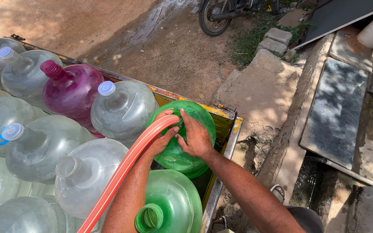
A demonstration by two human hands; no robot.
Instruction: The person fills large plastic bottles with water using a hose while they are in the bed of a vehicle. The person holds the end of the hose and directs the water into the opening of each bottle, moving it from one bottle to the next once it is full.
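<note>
Both hands work at the neck of a green jug (pixel 195 129) standing in the near right corner of a metal cart (pixel 234 129). The left hand (pixel 162 138) is closed around the end of an orange hose (pixel 126 166), thumb on top, holding the tip at the jug mouth. The right hand (pixel 195 138) rests on the jug shoulder beside the neck, fingers curled against the mouth; whether it pinches the hose tip cannot be told.

Hazards, as judged from this position:

1. Hose slip. The hose arcs up under its own spring. If the left hand's grip slackens, the tip is likely to flick out of the mouth and wet the cart and ground.
2. Overflow. The neck is narrow and covered by the fingers, so the level inside is hard to read.
3. Tipping. This jug sits against the cart edge; a sideways pull from the hose could lean it onto the rim.
4. Contamination. Fingers touch the mouth directly.

Count of visible items:

- Green jugs: two. The second green jug (pixel 169 207) stands nearer, uncapped.
- Magenta jug (pixel 72 90): one, capped.
- Clear jugs: at least eight, some cut by the frame. Three carry pale blue caps, one clear jug (pixel 87 172) is open; the rest cannot be told.
- Hoses: one.
- Motorcycle wheel (pixel 214 17): one, beyond the cart.
</note>
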